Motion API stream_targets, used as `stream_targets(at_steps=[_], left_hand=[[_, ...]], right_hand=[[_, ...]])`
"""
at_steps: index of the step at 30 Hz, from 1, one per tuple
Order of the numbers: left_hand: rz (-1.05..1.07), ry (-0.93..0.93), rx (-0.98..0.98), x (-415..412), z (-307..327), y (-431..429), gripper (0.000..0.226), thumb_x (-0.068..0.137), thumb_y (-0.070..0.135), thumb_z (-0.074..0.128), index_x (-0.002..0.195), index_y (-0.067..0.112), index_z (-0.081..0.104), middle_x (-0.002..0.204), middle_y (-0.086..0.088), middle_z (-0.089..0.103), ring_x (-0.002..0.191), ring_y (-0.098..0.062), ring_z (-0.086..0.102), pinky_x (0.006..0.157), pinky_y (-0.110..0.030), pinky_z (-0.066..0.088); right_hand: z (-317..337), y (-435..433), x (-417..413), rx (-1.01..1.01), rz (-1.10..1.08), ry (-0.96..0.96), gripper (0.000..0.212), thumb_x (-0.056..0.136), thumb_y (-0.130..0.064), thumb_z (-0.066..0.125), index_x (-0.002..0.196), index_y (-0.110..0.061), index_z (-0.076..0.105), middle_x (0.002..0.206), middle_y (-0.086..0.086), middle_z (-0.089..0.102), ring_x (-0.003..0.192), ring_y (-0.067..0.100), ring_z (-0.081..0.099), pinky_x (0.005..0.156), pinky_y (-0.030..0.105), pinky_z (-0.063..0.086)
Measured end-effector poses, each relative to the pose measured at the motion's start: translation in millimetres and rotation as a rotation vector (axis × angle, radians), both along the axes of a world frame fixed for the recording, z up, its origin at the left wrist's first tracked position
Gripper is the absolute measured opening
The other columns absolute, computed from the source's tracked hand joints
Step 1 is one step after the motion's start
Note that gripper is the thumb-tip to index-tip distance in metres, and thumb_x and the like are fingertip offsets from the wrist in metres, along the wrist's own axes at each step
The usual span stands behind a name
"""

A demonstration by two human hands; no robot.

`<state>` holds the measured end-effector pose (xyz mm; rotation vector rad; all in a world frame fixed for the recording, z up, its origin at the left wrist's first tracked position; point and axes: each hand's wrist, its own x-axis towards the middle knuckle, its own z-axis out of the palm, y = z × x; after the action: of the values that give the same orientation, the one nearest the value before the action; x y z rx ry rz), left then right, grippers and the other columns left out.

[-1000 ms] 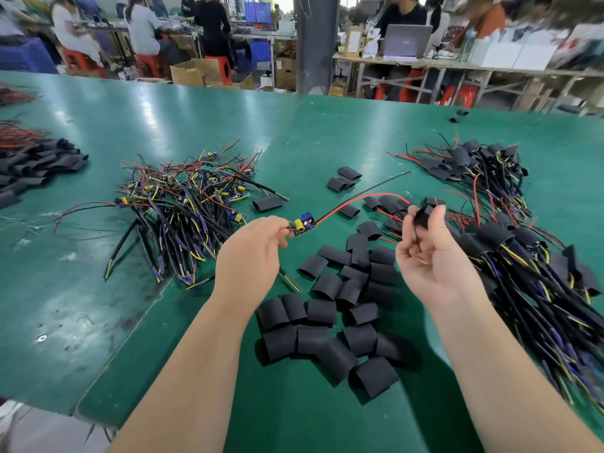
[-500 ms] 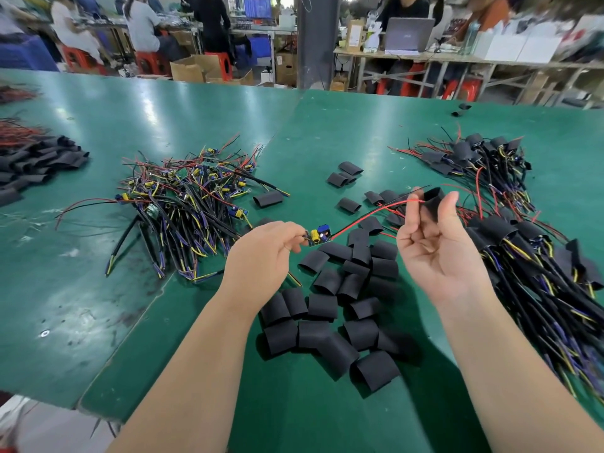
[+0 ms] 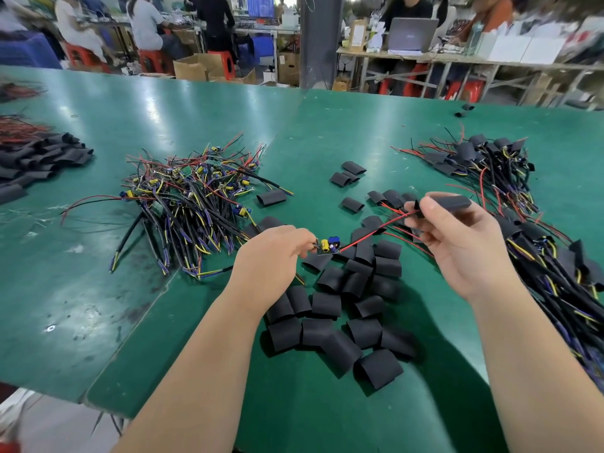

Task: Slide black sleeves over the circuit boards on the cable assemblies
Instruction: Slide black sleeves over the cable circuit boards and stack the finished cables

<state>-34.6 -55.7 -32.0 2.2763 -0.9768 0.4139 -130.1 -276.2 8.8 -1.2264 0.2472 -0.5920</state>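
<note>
Left hand [image 3: 271,259]: fingers curled, thumb and fingertips pinching the left end of a small circuit board [image 3: 328,246]. The board is bare, no sleeve on it, and is held in the air just above the back-left part of the loose sleeve pile [image 3: 343,308].

A red wire [image 3: 369,235] runs from the board's right end up and right to the right hand [image 3: 457,246]. That hand has its palm toward the camera and its fingers half curled. Thumb and forefinger pinch one black sleeve [image 3: 452,202], which sticks out to the right above the pile's right-rear corner. The wire end meets the fingertips there. Can't tell if it has entered the sleeve.

- Left of the pile: a tangle of bare cable assemblies [image 3: 189,197], a narrow green gap between them.
- Right of the pile: sleeved assemblies [image 3: 529,230], close in, running under the right forearm toward the near right edge.
- Behind the pile: a few scattered sleeves [image 3: 349,173], then bare green desk [image 3: 196,109] up to the far edge.
- Desk seam [image 3: 183,276] cuts diagonally past the pile's left side. A strip of green separates the pile from the near edge.
- Far left of the pile: a second sleeve heap [image 3: 36,161] at the frame edge.
</note>
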Motion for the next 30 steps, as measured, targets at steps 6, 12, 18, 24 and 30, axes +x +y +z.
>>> stream_targets(at_steps=[6,12,18,24,30], left_hand=[[0.035,-0.055,-0.089,-10,6,-7,0.016,0.093,0.012,0.054,0.093,0.015,0.069,0.079,0.008,0.066,0.08,-0.017,0.058,0.065,-0.027,0.044],[0.007,-0.043,-0.066,-15,9,-11,0.015,0.094,0.011,0.055,0.096,0.014,0.07,0.082,0.006,0.067,0.083,-0.018,0.059,0.064,-0.031,0.048],[-0.049,-0.029,-0.152,-18,8,-16,0.022,0.094,0.019,0.049,0.093,0.013,0.07,0.079,0.008,0.067,0.08,-0.018,0.061,0.067,-0.035,0.05],[-0.068,-0.059,-0.284,-18,8,-16,0.018,0.094,0.015,0.053,0.092,0.011,0.069,0.076,0.008,0.066,0.076,-0.013,0.059,0.068,-0.033,0.049],[-0.058,-0.095,-0.343,-16,7,-16,0.014,0.092,0.009,0.056,0.092,0.01,0.07,0.079,0.008,0.068,0.078,-0.011,0.058,0.068,-0.023,0.045]], right_hand=[[-11,22,9,0.249,0.208,0.027,0.025,0.072,-0.016,0.064,0.097,-0.02,0.066,0.08,-0.003,0.065,0.068,0.01,0.059,0.056,0.017,0.045],[-6,19,6,0.541,0.434,-0.27,0.043,0.049,-0.02,0.094,0.087,-0.018,0.076,0.094,-0.002,0.063,0.06,0.005,0.053,0.058,0.016,0.046],[-12,29,11,0.195,0.37,-0.069,0.047,0.067,0.003,0.067,0.106,-0.022,0.062,0.089,0.008,0.071,0.066,0.008,0.062,0.055,0.017,0.048],[-17,35,9,0.142,0.403,-0.069,0.035,0.068,0.004,0.064,0.097,-0.017,0.065,0.094,0.009,0.073,0.078,0.014,0.067,0.068,0.02,0.053],[-11,35,5,0.125,0.452,-0.083,0.02,0.071,-0.02,0.071,0.091,-0.02,0.075,0.098,0.009,0.074,0.066,0.008,0.066,0.065,0.016,0.053]])
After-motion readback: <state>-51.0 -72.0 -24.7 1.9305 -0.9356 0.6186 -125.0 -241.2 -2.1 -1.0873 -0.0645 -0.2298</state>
